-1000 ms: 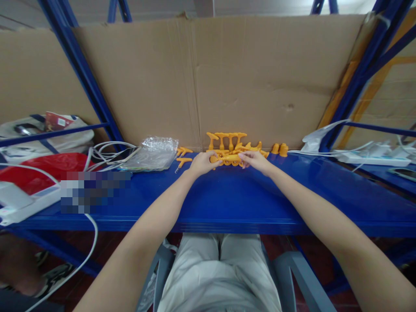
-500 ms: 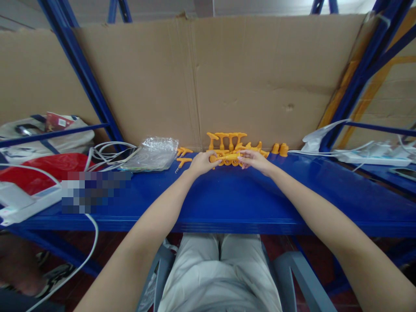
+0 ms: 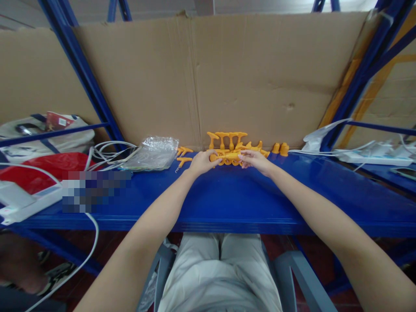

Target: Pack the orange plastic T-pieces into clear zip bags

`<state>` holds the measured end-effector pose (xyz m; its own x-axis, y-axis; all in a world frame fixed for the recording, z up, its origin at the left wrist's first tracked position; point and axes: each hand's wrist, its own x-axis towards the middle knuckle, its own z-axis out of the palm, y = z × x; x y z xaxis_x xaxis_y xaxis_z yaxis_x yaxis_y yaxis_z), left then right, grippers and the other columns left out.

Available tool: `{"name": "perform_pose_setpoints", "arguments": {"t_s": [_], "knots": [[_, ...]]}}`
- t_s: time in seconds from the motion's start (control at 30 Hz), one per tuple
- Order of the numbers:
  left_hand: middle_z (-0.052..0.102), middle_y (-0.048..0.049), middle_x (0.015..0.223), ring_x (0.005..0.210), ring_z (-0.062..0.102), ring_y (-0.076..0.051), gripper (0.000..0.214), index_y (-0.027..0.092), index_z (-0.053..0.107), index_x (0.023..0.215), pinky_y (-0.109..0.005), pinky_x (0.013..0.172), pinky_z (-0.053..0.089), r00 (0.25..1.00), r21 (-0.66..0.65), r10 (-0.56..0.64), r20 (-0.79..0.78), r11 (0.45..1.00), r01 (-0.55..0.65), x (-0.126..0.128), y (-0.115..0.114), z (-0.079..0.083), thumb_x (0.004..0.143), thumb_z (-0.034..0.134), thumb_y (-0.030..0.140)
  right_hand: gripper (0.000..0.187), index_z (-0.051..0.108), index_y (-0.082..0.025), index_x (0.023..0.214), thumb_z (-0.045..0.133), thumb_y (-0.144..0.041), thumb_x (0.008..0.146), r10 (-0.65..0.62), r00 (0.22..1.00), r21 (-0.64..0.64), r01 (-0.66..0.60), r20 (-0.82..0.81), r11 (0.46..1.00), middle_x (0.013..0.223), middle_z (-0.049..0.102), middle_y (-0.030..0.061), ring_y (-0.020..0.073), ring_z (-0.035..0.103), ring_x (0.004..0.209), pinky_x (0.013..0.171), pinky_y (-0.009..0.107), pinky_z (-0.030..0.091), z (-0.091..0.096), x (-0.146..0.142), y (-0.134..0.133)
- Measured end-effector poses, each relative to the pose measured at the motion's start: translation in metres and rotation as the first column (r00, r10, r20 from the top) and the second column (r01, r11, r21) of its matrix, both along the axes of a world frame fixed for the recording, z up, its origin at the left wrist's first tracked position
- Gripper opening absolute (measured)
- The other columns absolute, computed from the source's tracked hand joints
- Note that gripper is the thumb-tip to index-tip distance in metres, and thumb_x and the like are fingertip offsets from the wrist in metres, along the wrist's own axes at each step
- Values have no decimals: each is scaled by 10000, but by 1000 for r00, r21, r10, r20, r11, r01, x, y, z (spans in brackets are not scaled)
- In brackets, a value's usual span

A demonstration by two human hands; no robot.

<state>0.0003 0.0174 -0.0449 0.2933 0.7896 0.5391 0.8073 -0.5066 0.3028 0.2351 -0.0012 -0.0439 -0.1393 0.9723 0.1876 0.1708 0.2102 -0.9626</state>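
A long yellow-orange plastic piece spans the gap between my hands at the back of the blue table. My left hand grips its left end with thumb and fingers. On the other end, my right hand is closed in a pinch. Round orange parts with small metal-looking centres sit in a row just below the piece. Behind it stand several orange T-shaped handles against the cardboard. More curved orange parts lie behind my right hand. The piece's exact kind is too small to make out.
Orange T-shaped pieces, one with a small chain, lie left of my left hand. Beyond them are clear plastic bags, white cables and a red bag. Two orange caps and a power strip are at right. Cardboard walls the back.
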Motion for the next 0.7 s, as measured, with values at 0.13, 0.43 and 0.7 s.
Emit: {"name": "perform_pose_setpoints", "arguments": {"t_s": [0.13, 0.43, 0.7], "knots": [[708, -17, 806, 783, 675, -212, 543, 207, 524, 1307, -281, 713, 469, 997, 59, 29, 76, 998, -33, 0, -2, 5, 847, 618, 479, 86, 634, -167, 872, 662, -245, 895, -56, 995, -54, 52, -87, 997, 692, 673, 11, 73, 579, 511, 521, 185, 477, 5, 0, -1], [709, -136, 1145, 1106, 655, -293, 424, 182, 479, 1325, -384, 905, 499, 852, -110, 520, 61, 852, -512, -23, 5, 11, 929, 466, 333, 194, 525, -168, 808, 596, -276, 952, -371, 896, -241, 315, -245, 918, 571, 601, -26, 64, 514, 423, 450, 178, 435, 13, 17, 3], [579, -203, 1369, 1284, 541, -308, 498, 101, 537, 1312, -386, 1027, 455, 807, -198, 580, -112, 783, -590, -34, 14, 1, 857, 529, 302, 138, 556, -150, 835, 603, -239, 931, -430, 889, -240, 388, -158, 890, 555, 623, -11, 67, 515, 415, 404, 160, 389, 5, 15, 4]]}}
